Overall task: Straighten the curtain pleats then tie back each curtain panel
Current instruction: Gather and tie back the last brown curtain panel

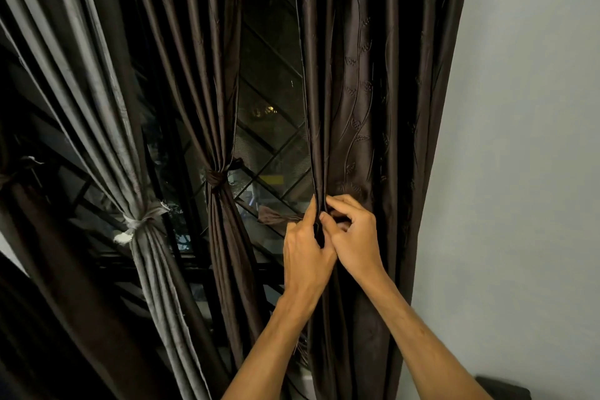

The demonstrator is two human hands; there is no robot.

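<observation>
Left hand [305,256] has its fingers curled round the gathered leading edge of the right panel [367,91]. Right hand [355,239] is hard against it, thumb and fingertips pinching the same fold just above. That fold runs vertically, straight up between the two hands. The rest of the panel hangs loose to the right, toward the wall [519,140]. The tie strip [276,217] sticks out roughly horizontally to the left, with its near end at the left hand's fingertips; can't tell if it's actually gripped. So the strip is on the left hand's side and the fabric it has to go round is on the right hand's side. Judgement: the pleats need gathering rightward first, then the wrap. Middle panel [224,91] and grey panel [97,91] are already tied.
</observation>
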